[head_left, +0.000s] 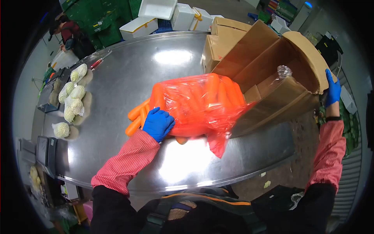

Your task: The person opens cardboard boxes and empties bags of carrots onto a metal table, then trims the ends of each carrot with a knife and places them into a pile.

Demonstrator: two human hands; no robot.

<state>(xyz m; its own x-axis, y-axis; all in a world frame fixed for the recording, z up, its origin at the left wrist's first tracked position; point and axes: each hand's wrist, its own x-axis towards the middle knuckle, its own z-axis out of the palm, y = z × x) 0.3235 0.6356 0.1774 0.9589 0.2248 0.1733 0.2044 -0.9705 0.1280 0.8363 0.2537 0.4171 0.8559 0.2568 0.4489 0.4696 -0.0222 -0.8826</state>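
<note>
A red plastic bag of carrots (pixel 191 103) lies on the metal table, its bunched end toward the right front. My left hand (pixel 159 124), in a blue glove, has its fingers curled against the bag's left side. Several loose carrots (pixel 134 124) stick out beside that hand, partly behind the bag. To the right, a large cardboard box (pixel 269 93) is tipped on its side with its opening showing. My right hand (pixel 333 89), also gloved in blue, grips the outer flap of this box. Clear plastic film (pixel 284 71) clings to the box edge.
Several pale round produce pieces in white foam nets (pixel 74 97) sit on the left of the metal table (pixel 117 82). A red-handled tool (pixel 96 64) lies near its far edge. White foam boxes (pixel 183 16) and green crates (pixel 115 27) stand behind. Another person (pixel 74 37) is at far left.
</note>
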